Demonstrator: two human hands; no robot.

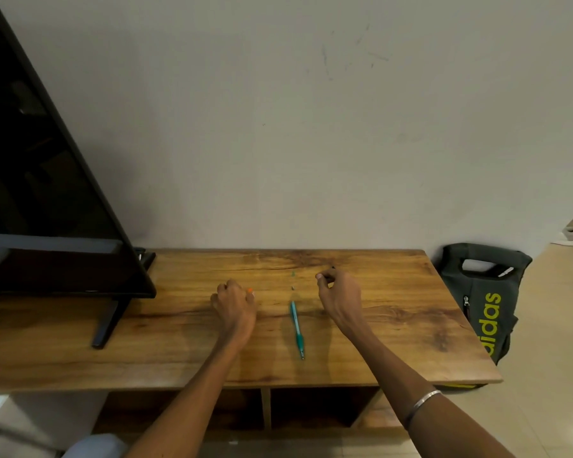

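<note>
A teal pen (296,328) lies on the wooden table top (394,325), tip toward me, between my two hands. Two tiny pieces lie just beyond it: a small green bit (293,274) and a small grey bit (292,287). My left hand (235,304) is curled, knuckles up, and pinches a small orange piece (249,290) at its fingertips. My right hand (338,292) is curled too and pinches a thin dark part (329,270) whose end sticks out past the fingers. A metal bangle (422,404) sits on my right forearm.
A black TV (47,180) on a stand (108,323) fills the table's left end. The wall (311,127) runs right behind the table. A grey backpack with yellow lettering (487,302) leans at the table's right end on the tiled floor. Open shelves (311,408) lie under the top.
</note>
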